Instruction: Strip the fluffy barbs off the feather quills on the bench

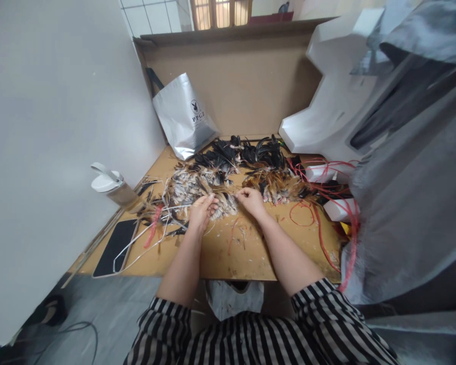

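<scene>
My left hand (204, 210) is closed, with a brown feather (205, 187) sticking out past its fingertips. Across a small gap, the fingers of my right hand (252, 201) are pinched together; whatever they hold is too small to make out. Both hands are just above the near side of the feather piles. Grey-and-white fluffy feathers (184, 185) spread behind my left hand. Brown feathers with pale bases (279, 183) lie beyond my right hand. Glossy black feathers (264, 152) are heaped farther back.
A silver bag (182, 116) leans at the back left. A lidded bottle (116, 190) and phone (116, 248) are at the left, near white straps (137, 238). Red string (319, 228) tangles at the right beside white blocks (321, 173). Cardboard (235, 81) walls the wooden tabletop (220, 258).
</scene>
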A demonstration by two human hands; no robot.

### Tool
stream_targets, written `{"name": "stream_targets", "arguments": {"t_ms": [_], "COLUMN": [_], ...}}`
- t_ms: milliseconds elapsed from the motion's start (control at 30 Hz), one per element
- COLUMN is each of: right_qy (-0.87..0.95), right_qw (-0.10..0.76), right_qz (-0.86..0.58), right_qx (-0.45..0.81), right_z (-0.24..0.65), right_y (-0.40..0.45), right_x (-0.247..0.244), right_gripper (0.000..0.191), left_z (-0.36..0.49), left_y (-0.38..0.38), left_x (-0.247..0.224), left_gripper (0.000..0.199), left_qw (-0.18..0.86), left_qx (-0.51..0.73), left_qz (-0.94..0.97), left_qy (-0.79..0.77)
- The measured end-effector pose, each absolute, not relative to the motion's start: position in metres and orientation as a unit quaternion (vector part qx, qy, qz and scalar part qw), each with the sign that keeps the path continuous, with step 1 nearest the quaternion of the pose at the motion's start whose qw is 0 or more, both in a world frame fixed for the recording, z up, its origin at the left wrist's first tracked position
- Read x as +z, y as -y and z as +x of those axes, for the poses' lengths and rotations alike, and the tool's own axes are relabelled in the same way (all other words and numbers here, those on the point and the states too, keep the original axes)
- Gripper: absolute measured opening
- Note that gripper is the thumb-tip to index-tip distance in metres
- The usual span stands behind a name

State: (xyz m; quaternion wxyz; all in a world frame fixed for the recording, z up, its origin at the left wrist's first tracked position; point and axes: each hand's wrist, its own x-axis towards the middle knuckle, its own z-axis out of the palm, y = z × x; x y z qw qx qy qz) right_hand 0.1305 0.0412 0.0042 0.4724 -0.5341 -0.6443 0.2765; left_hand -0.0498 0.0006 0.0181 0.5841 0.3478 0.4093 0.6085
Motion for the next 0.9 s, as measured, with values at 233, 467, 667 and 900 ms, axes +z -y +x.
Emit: {"name": "stream_targets", "arguments": {"t_ms": [233,467,667,900], "right_qy": [0.699,0.706,0.674,0.492], "right_qw": [0.386,0.348,0.413,0.535], "right_qz": [-0.581,-0.601,-0.581,-0.480], "right_qx": [0.161,0.136,0.195,0.490], "right_z": [0.127,0.120,0.121,0.116], "right_y": [-0.041,-0.046,-0.047,-0.037], "right_x": [0.000,-0.001,-0.001,0.012], "right_gripper": [0.020,0.022,0.016,0.022], "left_z": [-0.046,-0.044,-0.045,-0.045], "left_y": [0.000,-0.001,-0.001,-0.001], "left_x": [0.017,0.014,0.014,0.013], "left_gripper": [0.025,0.025,0.027,0.026], "left_qw": [0.599,0.602,0.600,0.609], "left_qx": [0.602,0.591,0.588,0.588], "left_qz": [0.351,0.355,0.354,0.344], "left_qy": [-0.394,-0.403,-0.412,-0.407]}}
